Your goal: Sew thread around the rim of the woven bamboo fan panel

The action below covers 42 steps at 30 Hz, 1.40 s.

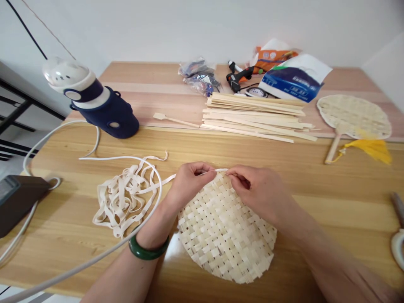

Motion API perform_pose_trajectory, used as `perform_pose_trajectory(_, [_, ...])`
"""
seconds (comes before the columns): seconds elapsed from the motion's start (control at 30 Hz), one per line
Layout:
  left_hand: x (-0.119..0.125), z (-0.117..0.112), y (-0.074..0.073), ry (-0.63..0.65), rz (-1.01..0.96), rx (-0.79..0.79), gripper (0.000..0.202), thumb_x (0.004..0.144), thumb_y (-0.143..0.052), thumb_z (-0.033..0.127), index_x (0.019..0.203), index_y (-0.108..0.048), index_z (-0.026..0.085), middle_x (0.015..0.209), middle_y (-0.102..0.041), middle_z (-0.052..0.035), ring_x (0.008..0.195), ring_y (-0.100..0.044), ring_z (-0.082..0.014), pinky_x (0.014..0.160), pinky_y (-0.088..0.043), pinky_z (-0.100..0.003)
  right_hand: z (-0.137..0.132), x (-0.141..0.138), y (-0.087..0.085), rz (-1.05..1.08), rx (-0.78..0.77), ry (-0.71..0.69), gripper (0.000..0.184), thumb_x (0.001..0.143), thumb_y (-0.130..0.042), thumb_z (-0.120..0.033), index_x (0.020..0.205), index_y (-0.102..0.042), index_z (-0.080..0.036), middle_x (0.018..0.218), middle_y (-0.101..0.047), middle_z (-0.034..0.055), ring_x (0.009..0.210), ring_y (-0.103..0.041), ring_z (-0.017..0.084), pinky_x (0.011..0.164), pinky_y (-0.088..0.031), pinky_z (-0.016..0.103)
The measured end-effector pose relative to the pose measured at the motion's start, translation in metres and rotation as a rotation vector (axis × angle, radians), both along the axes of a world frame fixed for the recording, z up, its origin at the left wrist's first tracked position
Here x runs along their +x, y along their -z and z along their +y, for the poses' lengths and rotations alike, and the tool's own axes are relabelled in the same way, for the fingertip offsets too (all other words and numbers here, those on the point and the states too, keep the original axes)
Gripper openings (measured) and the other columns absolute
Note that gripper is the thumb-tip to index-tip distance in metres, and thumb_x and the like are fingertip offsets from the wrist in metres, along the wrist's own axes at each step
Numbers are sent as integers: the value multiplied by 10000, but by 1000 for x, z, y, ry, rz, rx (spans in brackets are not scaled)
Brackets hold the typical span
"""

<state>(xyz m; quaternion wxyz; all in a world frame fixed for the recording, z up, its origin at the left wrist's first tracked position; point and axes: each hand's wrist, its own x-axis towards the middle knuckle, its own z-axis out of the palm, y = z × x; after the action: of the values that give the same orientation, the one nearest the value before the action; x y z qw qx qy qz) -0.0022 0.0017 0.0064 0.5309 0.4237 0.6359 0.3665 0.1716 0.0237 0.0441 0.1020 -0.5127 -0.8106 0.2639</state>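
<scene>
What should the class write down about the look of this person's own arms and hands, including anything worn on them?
Both forearms are bare, with no sleeves or gloves in view. No rings show on the left hand or the right hand. The left wrist wears one smooth, glossy dark green bangle, possibly jade.

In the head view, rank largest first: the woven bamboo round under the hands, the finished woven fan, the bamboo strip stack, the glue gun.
1. Woven bamboo round, helped by nearness to the camera.
2. Finished woven fan and bamboo strip stack: too alike to rank.
3. Glue gun.
</scene>
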Motion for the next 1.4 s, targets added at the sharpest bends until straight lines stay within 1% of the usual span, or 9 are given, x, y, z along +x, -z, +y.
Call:
perform_pose_trajectory(0.13, [0,0,0,7,-6,-12,165,737,-661,308,692,-673,150,594,-570,42,502,-428,-57,459,-313,-171,-1,1,-3,19,-5,9,219,875,-501,-210,894,-719,-221,675,-683,-22,552,-540,116,530,-325,251])
perform_pose_trajectory(0.3, [2,-1,0,6,-11,-8,175,730,-661,326,704,-684,155,636,-617,22,524,-476,-75,481,-345,-182,1,-1,-2,2,-3,-3,237,879,-489,-192,911,-723,-214,728,-704,-4,591,-565,127,550,-343,256])
perform_pose_trajectory(0.67, [1,-1,3,14,-4,1,170,744,-655,315,703,-681,152,632,-609,24,529,-467,-66,488,-348,-173,-2,1,-3,-19,29,-16,225,878,-500,-192,914,-721,-221,757,-717,-9,617,-587,131,569,-355,254])
perform_pose_trajectory(0.8, [2,-1,0,8,17,-10,162,733,-661,303,688,-674,148,587,-576,36,488,-420,-58,472,-328,-179,-1,0,-1,-20,13,-8,223,876,-504,-184,911,-722,-218,768,-720,-3,629,-595,134,574,-357,256])
perform_pose_trajectory(0.93, [3,0,-3,9,22,-20,152,729,-657,293,688,-679,148,597,-582,31,504,-435,-66,476,-326,-187,0,0,-2,-22,6,-20,229,875,-490,-170,895,-714,-212,767,-714,2,642,-595,138,575,-344,259])
perform_pose_trajectory(1.1, [5,-1,-5,16,68,5,142,721,-649,281,661,-667,154,572,-552,40,506,-416,-73,479,-309,-200,-3,1,1,-44,65,-60,204,861,-481,-154,766,-657,-190,620,-623,-15,531,-492,109,527,-281,256])
perform_pose_trajectory(1.23, [9,-5,-5,40,160,28,152,715,-634,276,622,-644,155,567,-544,38,518,-413,-81,497,-307,-208,-8,1,4,-94,141,-99,217,827,-471,-122,623,-519,-177,521,-484,-35,474,-364,90,498,-228,254])
perform_pose_trajectory(1.3, [12,-6,-6,55,195,19,150,710,-624,272,619,-644,154,586,-569,29,539,-438,-90,515,-322,-212,-10,0,5,-114,166,-128,217,804,-474,-101,600,-473,-174,513,-453,-35,469,-336,85,492,-212,252])
perform_pose_trajectory(1.4, [14,-6,-5,71,230,-2,142,704,-605,267,633,-652,154,618,-611,11,573,-483,-109,541,-349,-222,-13,-3,5,-138,180,-150,200,796,-465,-80,616,-480,-168,513,-438,-28,465,-330,85,486,-200,249])
